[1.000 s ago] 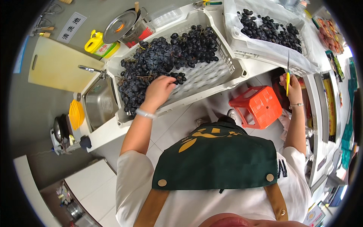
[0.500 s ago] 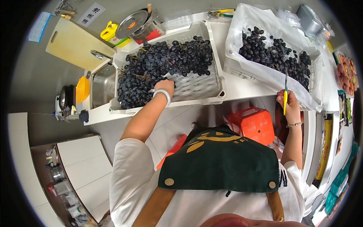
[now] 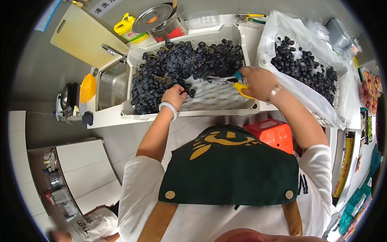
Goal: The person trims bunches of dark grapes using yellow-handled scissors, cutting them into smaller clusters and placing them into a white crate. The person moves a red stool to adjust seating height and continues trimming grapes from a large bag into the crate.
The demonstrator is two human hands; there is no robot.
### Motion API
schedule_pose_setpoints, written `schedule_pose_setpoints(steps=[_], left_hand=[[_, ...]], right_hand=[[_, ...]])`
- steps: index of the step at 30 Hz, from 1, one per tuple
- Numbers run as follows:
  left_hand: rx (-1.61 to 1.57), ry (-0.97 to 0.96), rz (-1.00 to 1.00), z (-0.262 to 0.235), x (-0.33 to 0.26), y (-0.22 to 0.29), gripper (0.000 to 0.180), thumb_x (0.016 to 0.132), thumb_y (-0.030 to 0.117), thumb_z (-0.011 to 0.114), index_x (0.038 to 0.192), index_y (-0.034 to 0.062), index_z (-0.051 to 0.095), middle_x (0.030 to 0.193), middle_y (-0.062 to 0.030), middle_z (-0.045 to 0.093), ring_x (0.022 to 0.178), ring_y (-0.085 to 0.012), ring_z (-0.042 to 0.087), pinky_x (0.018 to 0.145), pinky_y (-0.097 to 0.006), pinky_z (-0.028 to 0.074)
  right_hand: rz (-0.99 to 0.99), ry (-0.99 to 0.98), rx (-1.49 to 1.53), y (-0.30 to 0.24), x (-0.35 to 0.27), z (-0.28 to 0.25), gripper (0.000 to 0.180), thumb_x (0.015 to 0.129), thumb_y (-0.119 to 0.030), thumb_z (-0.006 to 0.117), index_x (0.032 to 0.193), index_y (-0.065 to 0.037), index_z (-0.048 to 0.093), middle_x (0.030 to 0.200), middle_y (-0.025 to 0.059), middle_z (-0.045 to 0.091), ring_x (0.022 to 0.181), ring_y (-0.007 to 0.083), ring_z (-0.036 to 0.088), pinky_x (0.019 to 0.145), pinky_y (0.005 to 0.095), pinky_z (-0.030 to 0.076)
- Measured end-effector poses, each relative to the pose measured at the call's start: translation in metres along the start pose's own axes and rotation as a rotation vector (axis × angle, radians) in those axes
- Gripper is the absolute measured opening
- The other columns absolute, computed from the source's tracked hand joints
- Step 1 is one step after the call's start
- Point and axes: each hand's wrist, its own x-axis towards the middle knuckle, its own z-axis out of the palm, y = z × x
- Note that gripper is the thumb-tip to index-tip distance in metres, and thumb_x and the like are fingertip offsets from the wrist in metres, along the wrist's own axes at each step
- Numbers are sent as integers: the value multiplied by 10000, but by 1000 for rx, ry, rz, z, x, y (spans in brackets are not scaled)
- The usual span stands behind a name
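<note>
A large heap of dark grapes (image 3: 167, 64) lies in a white plastic crate (image 3: 249, 97) on the counter. At the heap's near edge my left hand (image 3: 174, 97) is closed on a few grapes, its fingertips partly hidden among them. My right hand (image 3: 258, 82) reaches over the crate's right side and holds scissors (image 3: 242, 89) with yellow and teal handles. Their blades point left, over the bare part of the crate floor, a short way from my left hand. To the right, a second crate lined with a white sheet (image 3: 269, 44) holds more dark grapes (image 3: 298, 58).
Left of the grapes is a steel sink (image 3: 111, 86) with a tap (image 3: 111, 50). A lidded pot (image 3: 177, 30), a yellow jug (image 3: 128, 27) and yellow-handled pliers (image 3: 256, 18) stand or lie behind. A red stool (image 3: 274, 135) is below the counter. Another person (image 3: 94, 224) appears at lower left.
My right hand has swung left with the scissors, from the lined crate's front to over the first crate. My left hand stays at the grapes. Another person has come into view at lower left.
</note>
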Motion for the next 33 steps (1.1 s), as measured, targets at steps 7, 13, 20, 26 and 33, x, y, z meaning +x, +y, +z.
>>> schedule_pose_setpoints(steps=[7,13,20,26,33], left_hand=[[-11,-5,-4,1,0,-10,238,715,210,673,870,37,622,823,-135,653,774,-279,630,710,-353,490],[-47,-8,-18,0,0,-10,238,700,186,688,859,21,622,811,-141,652,759,-272,634,704,-342,491],[-77,-17,-49,3,0,-13,226,712,205,679,868,52,622,801,-123,654,764,-281,628,706,-361,485],[-78,-7,-47,-1,-1,-11,243,714,184,682,883,20,618,824,-139,651,763,-263,632,699,-336,489],[-469,8,109,-10,-5,-12,280,751,149,645,1001,35,592,827,-96,637,729,-195,617,678,-294,478]], right_hand=[[-277,-47,-369,-59,85,59,185,755,-155,581,925,-85,603,916,63,624,885,213,608,710,326,465],[-354,28,-469,-69,102,76,166,784,-176,541,915,-100,608,889,47,622,836,185,600,692,299,429],[-415,22,-539,-81,112,82,149,778,-172,549,896,-114,617,844,18,623,804,172,597,676,299,403],[-378,-160,-503,-84,113,83,124,773,-152,553,866,-128,632,799,14,651,751,182,618,681,309,413],[-19,-11,-283,-43,58,39,212,755,-292,617,856,-108,582,742,50,643,724,212,634,642,342,453]])
